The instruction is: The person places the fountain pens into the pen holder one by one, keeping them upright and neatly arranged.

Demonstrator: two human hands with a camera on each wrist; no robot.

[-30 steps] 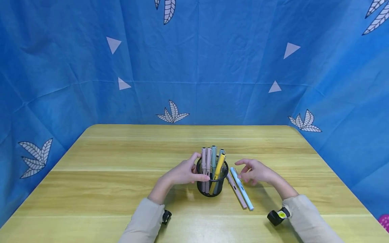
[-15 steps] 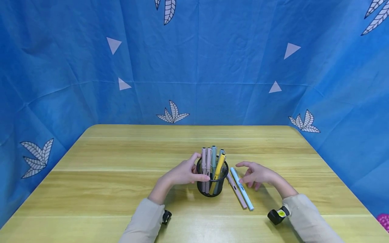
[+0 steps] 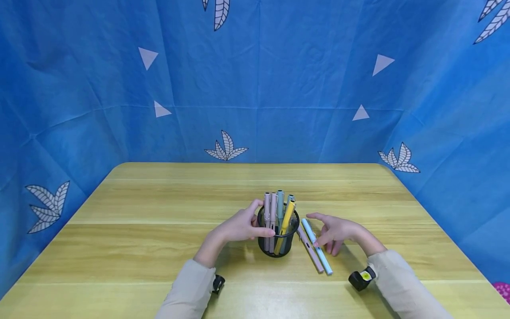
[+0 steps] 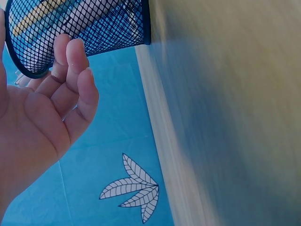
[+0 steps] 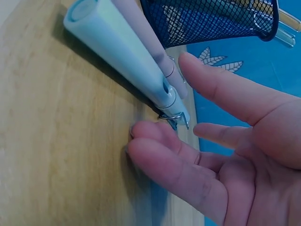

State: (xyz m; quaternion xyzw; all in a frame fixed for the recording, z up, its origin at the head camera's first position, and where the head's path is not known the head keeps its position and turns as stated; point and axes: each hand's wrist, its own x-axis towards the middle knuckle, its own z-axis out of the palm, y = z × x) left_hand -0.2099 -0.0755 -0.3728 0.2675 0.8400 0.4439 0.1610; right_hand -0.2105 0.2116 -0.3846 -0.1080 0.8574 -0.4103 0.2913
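My left hand [image 3: 236, 227] grips the black mesh pen holder [image 3: 290, 241] at its left side, thumb across the near rim and index finger at the far rim. Standing in it are a yellow pen [image 3: 286, 219], two lilac pens [image 3: 273, 210] and blue-green pens [image 3: 280, 204]. To the holder's right, a light blue pen [image 3: 323, 259] and a lilac pen [image 3: 313, 255] lie side by side on the table. My right hand [image 3: 339, 231] hovers over the light blue pen's clip end, fingers spread loosely and holding nothing. In the right wrist view, the thumb [image 5: 221, 87] and fingers lie on either side of that pen's clip.
The wooden table [image 3: 159, 248] extends around both hands. Behind it hangs a blue cloth [image 3: 255, 88] with leaf and triangle prints. A black camera [image 3: 361, 279] is strapped at the right wrist, another [image 3: 218, 284] at the left.
My right hand has come slightly nearer to me, and its thumb has shifted down along the light blue pen. The left hand and the pen holder have stayed put.
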